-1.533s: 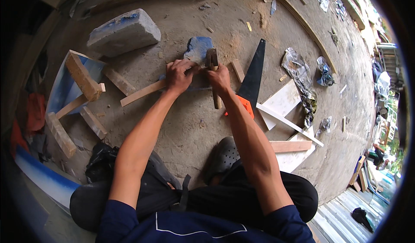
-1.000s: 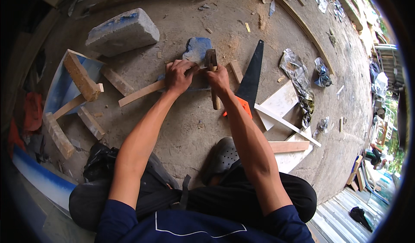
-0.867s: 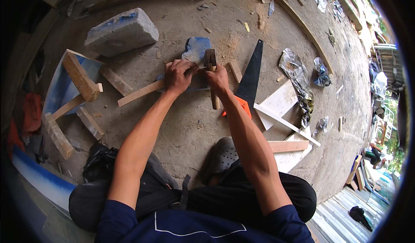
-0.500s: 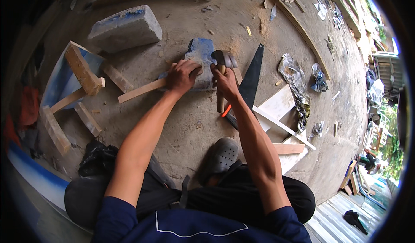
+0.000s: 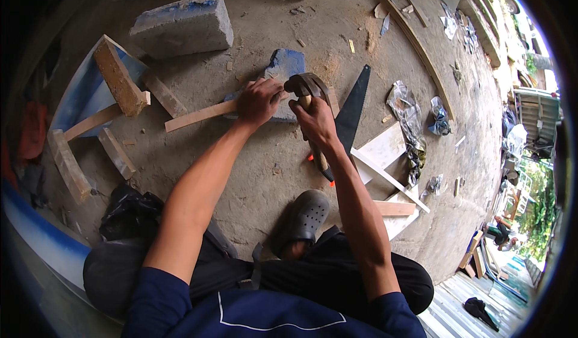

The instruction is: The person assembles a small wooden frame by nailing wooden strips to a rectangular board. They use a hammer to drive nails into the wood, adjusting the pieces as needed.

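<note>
On the dusty concrete floor, head view: left hand has its fingers curled down on a wooden strip lying across a blue-painted stone, while the right hand is wrapped tight around a claw hammer, a handsaw just beside it.

Left hand pressing wooden strip on stone, right hand gripping hammer

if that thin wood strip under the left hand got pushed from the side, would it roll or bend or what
The wood strip looks flat-sided, so it would probably slide or pivot, not roll. It seems stiff yet thin and long, likely light. One end rests on the blue-painted block under the left hand, so it might swing about that spot.
</note>
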{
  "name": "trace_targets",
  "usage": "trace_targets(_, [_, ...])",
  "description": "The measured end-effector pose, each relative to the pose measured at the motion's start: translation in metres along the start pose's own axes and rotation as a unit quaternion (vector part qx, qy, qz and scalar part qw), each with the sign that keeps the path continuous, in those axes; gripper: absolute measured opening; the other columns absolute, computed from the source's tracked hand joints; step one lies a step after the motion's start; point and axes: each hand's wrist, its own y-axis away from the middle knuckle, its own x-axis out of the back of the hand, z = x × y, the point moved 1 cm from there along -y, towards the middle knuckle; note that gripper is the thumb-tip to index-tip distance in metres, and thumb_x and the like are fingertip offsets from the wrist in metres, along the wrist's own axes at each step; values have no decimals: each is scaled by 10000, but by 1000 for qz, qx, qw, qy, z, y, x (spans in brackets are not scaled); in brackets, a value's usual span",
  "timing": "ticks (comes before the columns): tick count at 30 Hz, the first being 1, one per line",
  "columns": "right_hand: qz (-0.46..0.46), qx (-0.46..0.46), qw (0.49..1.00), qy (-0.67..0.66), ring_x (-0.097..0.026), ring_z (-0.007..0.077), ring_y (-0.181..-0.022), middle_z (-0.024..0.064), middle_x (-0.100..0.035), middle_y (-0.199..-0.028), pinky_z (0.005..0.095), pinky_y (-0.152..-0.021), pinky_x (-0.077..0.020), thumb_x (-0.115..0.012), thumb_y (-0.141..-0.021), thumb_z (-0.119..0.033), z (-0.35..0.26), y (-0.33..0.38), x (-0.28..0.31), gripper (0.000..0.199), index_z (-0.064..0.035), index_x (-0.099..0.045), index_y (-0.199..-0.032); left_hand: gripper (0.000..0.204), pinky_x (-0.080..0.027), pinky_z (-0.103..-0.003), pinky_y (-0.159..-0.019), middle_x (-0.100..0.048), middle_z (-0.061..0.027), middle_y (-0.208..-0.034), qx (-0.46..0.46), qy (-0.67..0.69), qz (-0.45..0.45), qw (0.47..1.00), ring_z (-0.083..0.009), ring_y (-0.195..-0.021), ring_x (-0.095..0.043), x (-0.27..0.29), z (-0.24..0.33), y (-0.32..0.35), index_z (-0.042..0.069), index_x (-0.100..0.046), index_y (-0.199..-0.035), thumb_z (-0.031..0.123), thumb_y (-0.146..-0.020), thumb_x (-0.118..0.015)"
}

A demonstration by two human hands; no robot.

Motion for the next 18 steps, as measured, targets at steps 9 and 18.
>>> trace_targets(9, [18, -24, 998, 46, -647, 414, -758, 255, -645, -807, 447, -684, -503, -569, -800, -170, -5, -4, 2, 387, -41, -545, -1164, 103, -468, -378, -744, -661, -18, -933, 1, -10, -18, 1000, -248, -857, -628, -1, 0, 1, 114, -640, -911, 156, -817, -653])
trace_targets(18, [65, 86, 988, 108, -612, 250, -482, 154, -604, -605, 380, -475, -487, -561, -834, -176, 7, -10, -5, 244, 28, -584, -967, 116, -461, -374, -753, -653, 26, -904, 0, -11, 25, 1000, -202, -898, -608, -8, -2, 1, 149, -665, -874, 223, -787, -688])
